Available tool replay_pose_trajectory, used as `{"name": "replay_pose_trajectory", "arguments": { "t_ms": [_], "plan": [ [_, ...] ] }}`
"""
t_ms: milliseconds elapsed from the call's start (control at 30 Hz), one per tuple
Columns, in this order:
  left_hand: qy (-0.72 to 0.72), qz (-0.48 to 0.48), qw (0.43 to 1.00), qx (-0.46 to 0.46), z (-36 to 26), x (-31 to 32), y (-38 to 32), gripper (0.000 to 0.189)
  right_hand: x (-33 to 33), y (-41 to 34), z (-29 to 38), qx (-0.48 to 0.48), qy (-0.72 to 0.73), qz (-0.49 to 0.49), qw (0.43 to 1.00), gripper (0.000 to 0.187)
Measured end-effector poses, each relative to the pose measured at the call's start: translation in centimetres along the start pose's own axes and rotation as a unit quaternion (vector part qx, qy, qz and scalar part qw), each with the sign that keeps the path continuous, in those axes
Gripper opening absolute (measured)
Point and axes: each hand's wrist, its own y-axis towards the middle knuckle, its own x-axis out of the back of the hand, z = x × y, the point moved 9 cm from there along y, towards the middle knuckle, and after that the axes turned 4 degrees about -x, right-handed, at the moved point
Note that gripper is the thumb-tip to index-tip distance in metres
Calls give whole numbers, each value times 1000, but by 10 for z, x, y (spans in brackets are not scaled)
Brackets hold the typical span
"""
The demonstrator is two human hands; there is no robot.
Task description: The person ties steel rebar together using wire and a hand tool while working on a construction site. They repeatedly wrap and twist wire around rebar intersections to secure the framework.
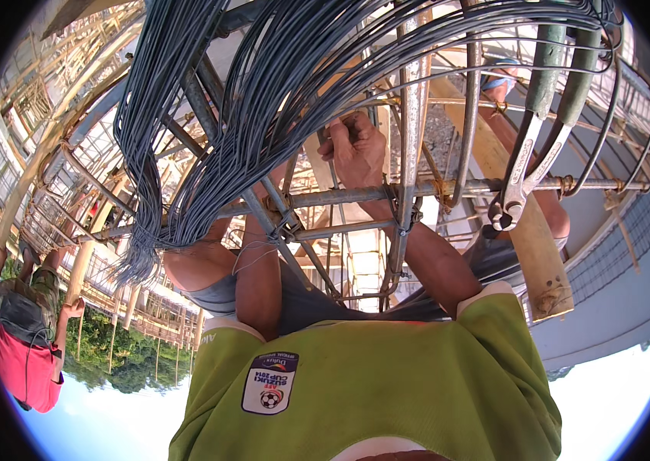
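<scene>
My right hand point(356, 150) is bent at the wrist, fingers curled, just beyond a horizontal steel reinforcing bar point(330, 197); whether its fingers grip anything is unclear. My left forearm passes behind a thick bundle of dark tie wire point(267, 104), and that hand is hidden. The bundle arches over the top of the view, its gathered end hanging at the left. Green-handled end-cutting nippers point(523, 161) hang at the right, jaws downward, before the bar. Twisted wire ties point(287, 227) join crossing bars near my left forearm. A ribbed upright bar point(408, 144) stands right of my right hand.
Curved stirrups point(469, 115) and a round wooden pole point(538, 271) lie to the right. My bent knees flank the steel cage. Bamboo scaffolding point(80, 271) rises at the left, where a person in a red shirt point(25, 369) stands. A grey curved surface point(607, 305) borders the right.
</scene>
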Motion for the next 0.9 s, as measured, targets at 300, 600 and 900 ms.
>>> {"name": "replay_pose_trajectory", "arguments": {
  "t_ms": [300, 600, 900],
  "plan": [
    [-48, -18, 998, -27, 14, 5, 4, 20, 1, 4, -29, -77, 180, -23, 980, 17],
    [42, -29, 993, -111, -22, 7, 2, 13, 3, 1, -11, -62, 6, -23, 998, 18],
    [-121, 32, 992, -5, 44, -1, 24, 22, -2, 5, 16, 15, -135, 4, 991, 25]
  ]
}}
